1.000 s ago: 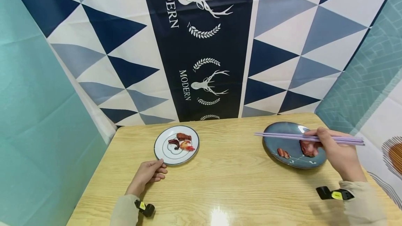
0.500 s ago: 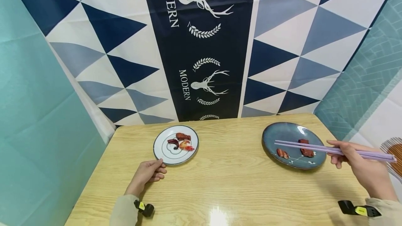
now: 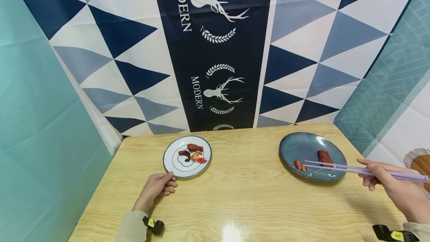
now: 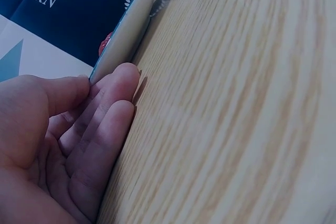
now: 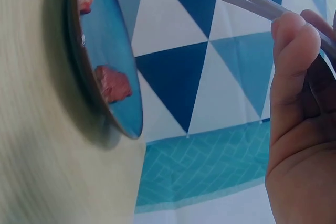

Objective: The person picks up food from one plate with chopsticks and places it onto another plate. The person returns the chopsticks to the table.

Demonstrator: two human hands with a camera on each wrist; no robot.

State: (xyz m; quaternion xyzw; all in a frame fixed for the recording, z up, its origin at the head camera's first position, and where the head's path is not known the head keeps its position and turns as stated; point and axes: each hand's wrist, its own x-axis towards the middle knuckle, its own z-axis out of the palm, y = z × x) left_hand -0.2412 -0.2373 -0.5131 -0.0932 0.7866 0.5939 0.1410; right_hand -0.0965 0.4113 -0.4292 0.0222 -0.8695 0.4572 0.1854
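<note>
Right fingers [image 5: 296, 48] curl round chopsticks [image 3: 411, 176]; left fingers [image 4: 107, 140] pinch white plate [image 3: 172, 158].

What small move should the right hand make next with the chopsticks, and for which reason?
Probably the right hand should lower the purple chopsticks toward the small striped piece on the blue plate. In the head view their tips appear beside that piece, yet the right wrist view shows the chopsticks raised above the plate, holding no food.
</note>
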